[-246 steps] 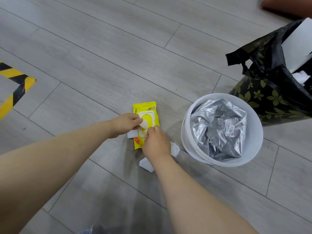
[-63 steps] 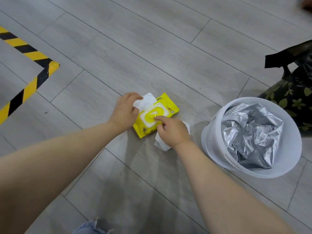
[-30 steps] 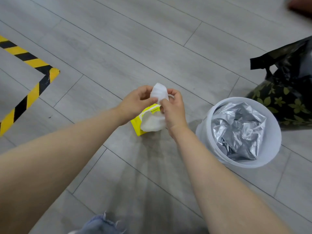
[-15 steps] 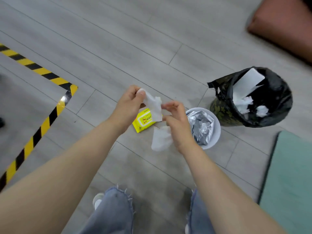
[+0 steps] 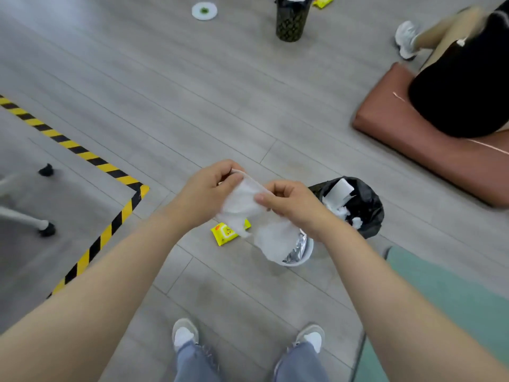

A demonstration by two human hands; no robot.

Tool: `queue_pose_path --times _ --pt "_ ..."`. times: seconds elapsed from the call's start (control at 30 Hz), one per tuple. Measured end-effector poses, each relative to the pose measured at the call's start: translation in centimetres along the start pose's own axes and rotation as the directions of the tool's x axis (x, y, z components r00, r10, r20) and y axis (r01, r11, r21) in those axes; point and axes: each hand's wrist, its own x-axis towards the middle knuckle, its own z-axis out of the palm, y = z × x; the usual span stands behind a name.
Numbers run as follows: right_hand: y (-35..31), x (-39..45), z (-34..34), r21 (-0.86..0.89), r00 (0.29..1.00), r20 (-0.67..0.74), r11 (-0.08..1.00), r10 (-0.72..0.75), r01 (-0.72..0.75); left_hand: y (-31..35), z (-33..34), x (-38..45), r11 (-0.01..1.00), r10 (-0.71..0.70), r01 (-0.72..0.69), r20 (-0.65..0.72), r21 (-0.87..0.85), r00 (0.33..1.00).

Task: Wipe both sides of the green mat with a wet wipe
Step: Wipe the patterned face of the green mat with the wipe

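Observation:
Both hands hold white wet wipes (image 5: 249, 209) up in front of me, well above the floor. My left hand (image 5: 205, 194) pinches the upper left end. My right hand (image 5: 289, 202) pinches the right side, and a loose part hangs down below it. The yellow wipe pack (image 5: 224, 234) lies on the grey floor under the hands. A corner of the green mat (image 5: 451, 296) lies on the floor at the lower right, beside my right arm.
A white bucket (image 5: 300, 256) with crumpled foil stands by the pack, next to a black-lined bin (image 5: 358, 208) with used wipes. Yellow-black tape (image 5: 91, 158) marks the floor at left. A seated person on a brown cushion (image 5: 429, 144) is at upper right. A second bin (image 5: 290, 17) stands far back.
I have stood up from the floor with the wipes in both hands. The pack stays on the floor, and the view now takes in my shoes, the mat and the room.

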Motion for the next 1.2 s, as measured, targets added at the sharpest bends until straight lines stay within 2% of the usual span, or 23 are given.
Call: queue_pose_path --times 0.1,0.17,0.23,0.3,0.37,0.5,0.6,0.7,0.77,0.8,0.83,0.9,0.97,1.0,1.07,1.2 --pt "-3.8 -3.3 -1.7 -0.002 0.993 -0.114 1.000 -0.009 0.009 3.6 -0.3 -1.3 0.998 0.006 -0.002 -0.066 0.057 0.998" --pt "-6.1 -5.6 -2.6 -0.021 0.986 -0.164 1.000 -0.015 0.012 5.9 -0.5 -2.0 0.998 -0.034 0.032 -0.034 -0.046 0.999" --pt "-8.1 -7.9 -3.1 -0.002 0.974 -0.225 0.999 -0.033 0.033 8.5 -1.0 -2.9 0.961 -0.082 0.116 0.141 -0.251 0.987" --pt "-9.9 -10.4 -3.3 0.070 0.961 -0.276 0.997 -0.004 0.024 10.5 -1.4 -3.7 0.899 -0.073 0.209 0.338 -0.386 0.938" --pt "-11.5 -13.3 -3.2 0.152 0.945 -0.325 0.988 0.033 0.018 12.3 -1.5 -4.5 0.871 -0.055 0.229 0.376 -0.435 0.925" --pt "-14.0 -19.5 -2.8 0.236 0.911 -0.410 0.970 0.047 0.056 15.3 -1.6 -5.6 0.869 -0.017 0.173 0.322 -0.463 0.947" --pt "-15.7 -23.9 -2.2 0.316 0.893 -0.449 0.940 0.032 0.125 17.2 -1.3 -6.7 0.904 -0.001 0.115 0.269 -0.411 0.963" --pt "-17.6 -28.5 -1.4 0.545 0.899 -0.436 0.780 -0.050 0.308 19.4 -0.5 -8.7 0.942 0.046 0.082 0.366 -0.327 0.930" --pt "-18.9 -31.5 -0.7 0.584 0.903 -0.404 0.717 -0.149 0.380 20.7 0.5 -10.2 0.948 0.089 0.074 0.480 -0.310 0.873" --pt "-19.3 -32.8 -0.4 0.567 0.906 -0.382 0.727 -0.183 0.387 21.5 0.9 -11.0 0.941 0.064 0.128 0.534 -0.314 0.843" --pt "-19.3 -33.7 -0.2 0.501 0.907 -0.376 0.782 -0.188 0.370 22.5 1.5 -12.0 0.925 0.008 0.212 0.577 -0.314 0.817" --pt "-18.7 -35.0 -0.3 0.188 0.882 -0.452 0.953 -0.131 0.238 23.8 2.8 -13.6 0.929 -0.056 0.274 0.640 -0.247 0.766" --pt "-17.5 -36.1 -0.7 -0.104 0.798 -0.590 0.992 -0.123 0.076 25.1 4.4 -15.0 0.939 -0.044 0.268 0.698 -0.216 0.715" --pt "-16.8 -36.9 -0.9 -0.173 0.754 -0.642 0.984 -0.141 0.036 25.7 5.3 -15.7 0.917 -0.050 0.316 0.717 -0.243 0.695" --pt "-15.1 -38.5 -1.4 -0.212 0.684 -0.713 0.977 -0.153 -0.002 26.9 7.0 -17.3 0.885 -0.040 0.376 0.759 -0.276 0.650" --pt "-11.7 -42.8 -1.9 -0.248 0.602 -0.778 0.968 -0.183 -0.027 26.7 10.9 -19.8 0.812 -0.039 0.512 0.848 -0.281 0.528"
